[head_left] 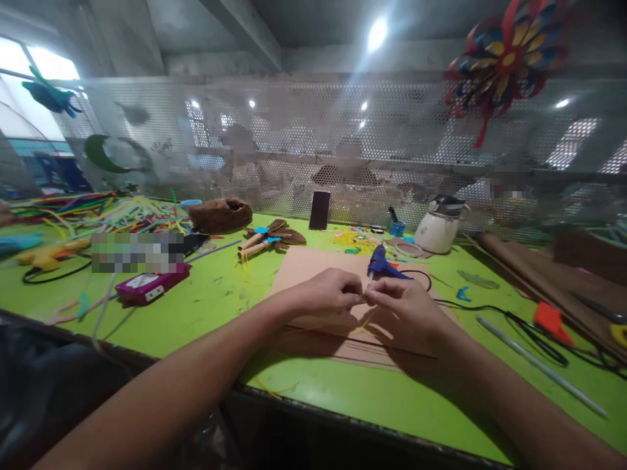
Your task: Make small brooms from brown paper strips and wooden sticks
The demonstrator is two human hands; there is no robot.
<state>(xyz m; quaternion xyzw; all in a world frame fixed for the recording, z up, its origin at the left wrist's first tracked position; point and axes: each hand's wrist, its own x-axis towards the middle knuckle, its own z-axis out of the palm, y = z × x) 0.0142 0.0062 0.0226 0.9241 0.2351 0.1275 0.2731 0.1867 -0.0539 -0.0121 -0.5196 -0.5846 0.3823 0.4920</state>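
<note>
My left hand [329, 292] and my right hand [409, 305] meet over a stack of brown cardboard sheets [298, 271]. The fingertips of both are pinched together, almost touching; what lies between them is too small to make out. Thin yellow strands [363, 328] show just below the fingers, and I cannot tell whether either hand grips them. Right behind my fingertips is a blue hot glue gun [381, 262] with a whitish glue stick, its black cable running off to the right.
Beyond the sheets are a brown figure with blue ties [267, 238], a dark phone [320, 210] and a white kettle [437, 225]. Left are a purple box [153, 284] and a heap of colored strips [132, 212]. A silver pen-like rod [541, 365] lies right, near brown paper [529, 281].
</note>
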